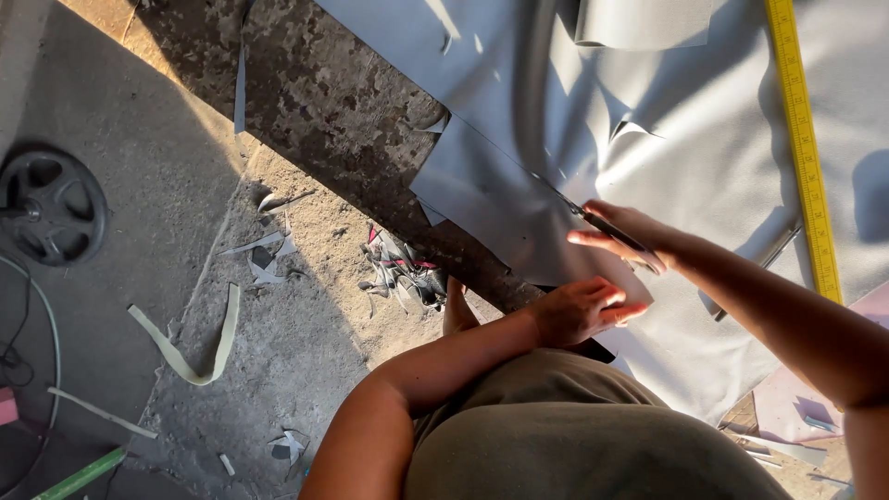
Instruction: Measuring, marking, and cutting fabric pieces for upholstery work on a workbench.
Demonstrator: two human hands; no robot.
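Sunlit grey sheet material (704, 176) covers the surface above a dusty floor. Right hand (619, 231) closes on scissors (593, 222), blades pointing up-left along the cut; left hand (579, 310), just below, presses the sheet flat, fingers together.

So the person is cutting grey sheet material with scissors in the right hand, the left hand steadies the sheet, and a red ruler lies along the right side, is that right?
Not quite: the ruler is yellow, not red, as the head view shows. The rest holds: the right hand works scissors on the grey sheet, while the left hand steadies it.
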